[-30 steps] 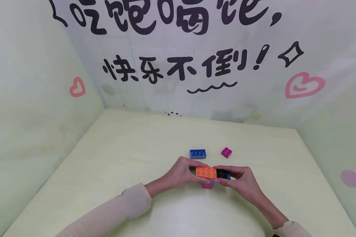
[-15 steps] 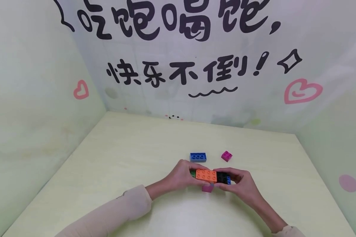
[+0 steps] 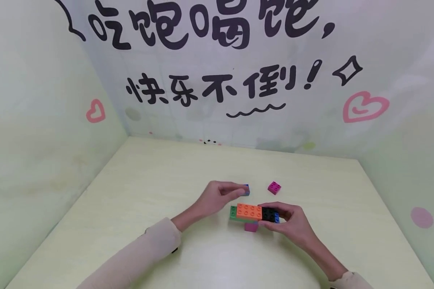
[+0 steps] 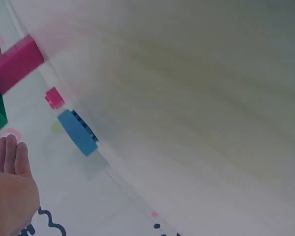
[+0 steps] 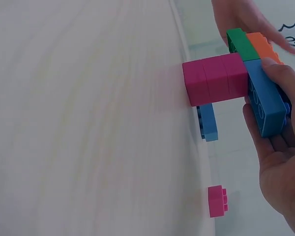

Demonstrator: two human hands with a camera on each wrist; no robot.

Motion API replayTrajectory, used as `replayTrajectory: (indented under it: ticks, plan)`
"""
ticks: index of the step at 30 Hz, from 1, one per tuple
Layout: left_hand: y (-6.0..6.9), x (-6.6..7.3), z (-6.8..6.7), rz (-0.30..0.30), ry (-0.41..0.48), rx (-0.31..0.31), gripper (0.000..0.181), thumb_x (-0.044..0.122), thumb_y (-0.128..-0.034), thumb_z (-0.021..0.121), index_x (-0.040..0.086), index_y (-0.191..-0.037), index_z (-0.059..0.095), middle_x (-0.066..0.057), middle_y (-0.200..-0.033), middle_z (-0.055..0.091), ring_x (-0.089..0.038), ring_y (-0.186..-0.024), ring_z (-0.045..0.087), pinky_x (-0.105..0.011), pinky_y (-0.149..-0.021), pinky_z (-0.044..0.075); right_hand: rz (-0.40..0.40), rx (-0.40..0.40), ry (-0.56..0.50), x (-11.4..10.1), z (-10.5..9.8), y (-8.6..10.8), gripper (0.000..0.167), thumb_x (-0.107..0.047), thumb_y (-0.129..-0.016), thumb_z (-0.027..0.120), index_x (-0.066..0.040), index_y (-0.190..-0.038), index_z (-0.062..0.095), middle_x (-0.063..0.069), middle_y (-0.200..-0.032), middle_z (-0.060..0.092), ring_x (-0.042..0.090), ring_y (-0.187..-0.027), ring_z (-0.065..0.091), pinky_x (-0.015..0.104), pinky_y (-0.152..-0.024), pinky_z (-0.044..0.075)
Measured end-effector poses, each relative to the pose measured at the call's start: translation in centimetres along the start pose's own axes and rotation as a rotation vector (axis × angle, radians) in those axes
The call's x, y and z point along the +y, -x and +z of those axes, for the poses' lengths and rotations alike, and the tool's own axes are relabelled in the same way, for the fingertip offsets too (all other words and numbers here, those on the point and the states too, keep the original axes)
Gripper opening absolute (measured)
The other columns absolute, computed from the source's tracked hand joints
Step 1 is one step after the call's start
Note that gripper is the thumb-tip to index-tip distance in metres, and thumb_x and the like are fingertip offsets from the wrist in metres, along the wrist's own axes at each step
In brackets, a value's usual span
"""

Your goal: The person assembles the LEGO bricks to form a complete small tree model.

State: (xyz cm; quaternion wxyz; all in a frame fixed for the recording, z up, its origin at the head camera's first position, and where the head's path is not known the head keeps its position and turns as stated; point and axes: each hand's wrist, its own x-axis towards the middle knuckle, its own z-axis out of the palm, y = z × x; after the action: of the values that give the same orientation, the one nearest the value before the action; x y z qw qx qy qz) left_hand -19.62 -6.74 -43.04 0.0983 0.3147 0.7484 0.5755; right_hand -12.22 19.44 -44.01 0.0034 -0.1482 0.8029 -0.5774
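Right hand (image 3: 294, 220), lower right of the head view, has the right end of a toy-brick build (image 3: 249, 211) gripped between thumb and fingers. Left hand (image 3: 211, 199), just left of it, has its fingers fairly straight and isn't holding anything that I can see.

Worktop (image 3: 166, 168) fills the lower half and looks smooth, so I'd expect loose stuff to skate around if it gets poked.

Build is my main worry. Green brick (image 3: 233, 213) and orange 2x4 stick out left while the grip is way over by the black brick (image 3: 267, 215). Underneath there's a narrow three-brick magenta column (image 5: 215, 79); can't tell if its foot touches down. If the right hand eases off, I'd bet on it tipping left, and a careless left hand swinging back could clip that green end.

Next size down, the loose blue brick (image 4: 77, 132): head view puts the left fingertips over it, left wrist view shows a gap. It's studs-down, so pushing it onto other studs without reorienting it probably just jams.

Tiniest is the loose magenta brick (image 3: 274, 188), studs up, just right of the blue one in the head view. Sloppy knuckles could bump it.
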Motion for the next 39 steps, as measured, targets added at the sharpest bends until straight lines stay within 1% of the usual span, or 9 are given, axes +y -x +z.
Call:
replayTrajectory:
  ticks: [2,5,8,12,22,29,33,36,39]
  plan:
    - [-0.8,-0.6,-0.7,-0.004,-0.106,0.057,0.035,0.036,-0.0922,0.068,0.019,-0.123,0.07,0.007,-0.12,0.068,-0.008,-0.11,0.063,-0.032,-0.091,0.051,0.017,0.006,0.006,-0.1,0.0,0.0,0.036,-0.023,-0.076,0.086,-0.02,-0.11,0.074,-0.003,-0.106,0.072,0.021,-0.093,0.065,0.031,-0.085,0.053]
    - [-1.8,-1.5,-1.4,-0.018,-0.356,0.085,0.043,0.034,-0.0866,0.075,0.017,-0.125,0.069,0.006,-0.124,0.066,-0.008,-0.116,0.059,-0.033,-0.095,0.048,0.047,0.013,0.021,-0.1,-0.1,0.0,0.037,-0.027,-0.075,0.087,-0.022,-0.109,0.075,-0.004,-0.107,0.071,0.021,-0.095,0.065,0.03,-0.085,0.053]
    - [-2.4,-2.2,-1.7,-0.045,-0.577,0.042,0.049,0.034,-0.0832,0.079,0.015,-0.127,0.068,0.003,-0.125,0.065,-0.013,-0.119,0.058,-0.032,-0.097,0.047,0.068,0.019,0.032,-0.1,-0.1,0.0,0.038,-0.03,-0.074,0.087,-0.022,-0.109,0.075,-0.004,-0.108,0.071,0.022,-0.095,0.065,0.031,-0.086,0.053]
    - [-2.4,-3.0,-1.5,-0.043,-0.731,-0.045,0.05,0.032,-0.0811,0.081,0.014,-0.126,0.068,0.0,-0.122,0.067,-0.015,-0.114,0.061,-0.031,-0.096,0.048,0.079,0.015,0.037,-0.1,0.0,0.1,0.039,-0.031,-0.073,0.088,-0.023,-0.109,0.075,-0.003,-0.108,0.07,0.023,-0.094,0.065,0.031,-0.085,0.053]
    - [-2.3,-3.2,-1.4,0.037,-0.819,-0.101,0.036,0.022,-0.0863,0.077,0.012,-0.12,0.07,-0.001,-0.114,0.07,-0.012,-0.102,0.067,-0.024,-0.089,0.05,0.062,0.01,0.019,-0.1,0.0,0.1,0.038,-0.028,-0.074,0.087,-0.022,-0.109,0.075,-0.004,-0.108,0.071,0.022,-0.095,0.066,0.031,-0.087,0.053]
    - [-2.5,-3.3,-0.5,0.032,-0.905,-0.068,0.045,0.039,-0.0833,0.079,0.012,-0.118,0.072,0.0,-0.108,0.072,-0.009,-0.091,0.068,-0.02,-0.079,0.052,0.055,0.01,0.014,0.1,0.0,0.2,0.038,-0.027,-0.074,0.087,-0.022,-0.109,0.075,-0.003,-0.107,0.071,0.022,-0.094,0.066,0.033,-0.085,0.053]
    - [-2.8,-3.4,0.0,0.043,-0.97,-0.022,0.043,0.039,-0.0816,0.08,0.011,-0.114,0.074,0.0,-0.104,0.073,-0.01,-0.087,0.068,-0.021,-0.076,0.052,0.063,0.012,0.006,0.1,0.0,0.2,0.038,-0.026,-0.074,0.088,-0.021,-0.109,0.075,-0.003,-0.107,0.071,0.023,-0.094,0.066,0.033,-0.085,0.053]
    - [-2.9,-3.3,0.0,0.01,-0.925,0.005,0.037,0.033,-0.0819,0.081,0.011,-0.111,0.075,-0.001,-0.102,0.073,-0.01,-0.087,0.068,-0.022,-0.078,0.053,0.074,0.009,0.01,0.0,0.0,0.1,0.038,-0.027,-0.074,0.088,-0.021,-0.109,0.075,-0.003,-0.108,0.071,0.023,-0.095,0.065,0.032,-0.086,0.053]
    - [-3.0,-3.2,-0.3,-0.048,-0.793,0.0,0.038,0.032,-0.0818,0.081,0.011,-0.113,0.074,0.001,-0.103,0.073,-0.009,-0.091,0.067,-0.023,-0.083,0.052,0.078,0.01,0.022,-0.1,-0.1,0.1,0.038,-0.028,-0.074,0.088,-0.022,-0.109,0.075,-0.003,-0.108,0.071,0.022,-0.095,0.065,0.032,-0.087,0.053]
